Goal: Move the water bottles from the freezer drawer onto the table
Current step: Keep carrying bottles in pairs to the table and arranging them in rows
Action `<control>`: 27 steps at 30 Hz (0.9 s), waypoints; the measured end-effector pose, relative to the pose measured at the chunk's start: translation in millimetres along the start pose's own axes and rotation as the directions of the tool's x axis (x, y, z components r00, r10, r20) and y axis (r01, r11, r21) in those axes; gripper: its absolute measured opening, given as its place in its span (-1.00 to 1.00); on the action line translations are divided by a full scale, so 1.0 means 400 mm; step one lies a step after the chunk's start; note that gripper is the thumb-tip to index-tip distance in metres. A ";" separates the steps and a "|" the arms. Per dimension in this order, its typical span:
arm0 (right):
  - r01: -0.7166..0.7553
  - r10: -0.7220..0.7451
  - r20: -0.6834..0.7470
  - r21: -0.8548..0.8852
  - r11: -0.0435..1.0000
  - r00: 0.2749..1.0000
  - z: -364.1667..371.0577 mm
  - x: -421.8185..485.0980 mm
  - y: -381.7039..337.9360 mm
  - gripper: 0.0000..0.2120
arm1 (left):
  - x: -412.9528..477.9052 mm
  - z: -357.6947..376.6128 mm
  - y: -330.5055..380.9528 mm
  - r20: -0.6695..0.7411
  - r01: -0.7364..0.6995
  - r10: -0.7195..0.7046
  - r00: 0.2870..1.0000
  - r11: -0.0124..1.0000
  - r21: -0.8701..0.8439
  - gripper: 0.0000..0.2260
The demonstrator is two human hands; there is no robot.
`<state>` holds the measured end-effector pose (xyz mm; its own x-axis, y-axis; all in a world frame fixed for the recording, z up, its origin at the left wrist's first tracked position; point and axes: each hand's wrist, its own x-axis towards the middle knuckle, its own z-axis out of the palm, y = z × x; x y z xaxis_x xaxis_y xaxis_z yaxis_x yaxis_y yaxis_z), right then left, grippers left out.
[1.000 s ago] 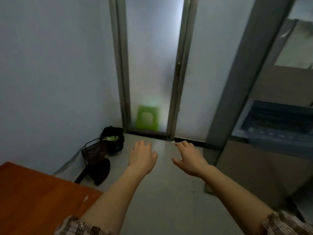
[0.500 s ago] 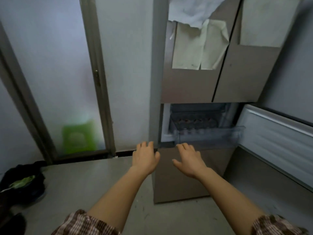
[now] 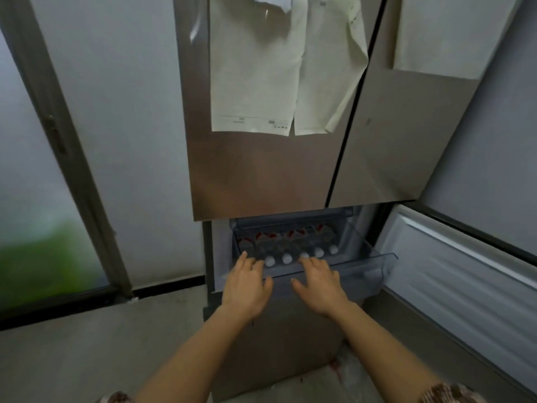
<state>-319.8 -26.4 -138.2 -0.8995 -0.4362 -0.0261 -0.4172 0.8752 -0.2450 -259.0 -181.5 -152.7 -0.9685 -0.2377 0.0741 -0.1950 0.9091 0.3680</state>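
Observation:
A clear plastic freezer drawer (image 3: 374, 264) stands pulled out under the fridge's upper doors. Inside lie several water bottles (image 3: 286, 242) with white caps toward me and red labels. My left hand (image 3: 245, 286) reaches over the drawer's front left edge, fingers straight, fingertips at the leftmost caps. My right hand (image 3: 319, 283) stretches over the front edge at the middle, fingers spread, fingertips by a white cap. Neither hand holds a bottle. The table is out of view.
The freezer door (image 3: 465, 286) hangs swung out to the right, white inside. Papers (image 3: 284, 68) hang on the brown fridge door. A frosted glass sliding door (image 3: 58, 170) stands at left. A closed lower drawer front (image 3: 279, 344) sits below my arms.
My view swung right from the table and glass door to the fridge and closed in. Both hands came forward and down to the drawer's front edge, still holding nothing.

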 end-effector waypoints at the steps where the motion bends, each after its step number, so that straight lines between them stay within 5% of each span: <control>1: 0.003 -0.003 0.014 0.002 1.000 1.000 0.004 0.041 0.019 -0.50 | 0.041 0.018 0.008 0.043 -0.002 0.001 0.999 1.000 0.022 -0.52; 8: 0.133 -0.133 0.204 0.014 0.991 0.970 0.062 0.341 0.125 -0.58 | 0.300 0.136 0.042 0.312 0.243 -0.222 0.924 0.970 -0.030 -0.62; 14: 0.196 -0.255 0.442 0.174 0.965 0.860 0.150 0.519 0.155 -0.63 | 0.420 0.224 0.000 0.411 0.492 -0.456 0.789 0.871 0.023 -0.70; 21: 0.220 -0.294 0.566 0.197 0.955 0.770 0.263 0.617 0.123 -0.65 | 0.484 0.279 -0.044 0.507 0.519 -0.493 0.707 0.849 0.102 -0.62; 27: 0.255 -0.344 0.587 0.232 0.939 0.733 0.286 0.651 0.123 -0.57 | 0.497 0.295 -0.055 0.483 0.487 -0.511 0.711 0.854 0.186 -0.55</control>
<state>-559.8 -120.9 -268.0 -0.4397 -0.7436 -0.5037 -0.5910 0.6619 -0.4611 -465.4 -208.4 -255.4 -0.6640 -0.4682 -0.5830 -0.6665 0.7240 0.1777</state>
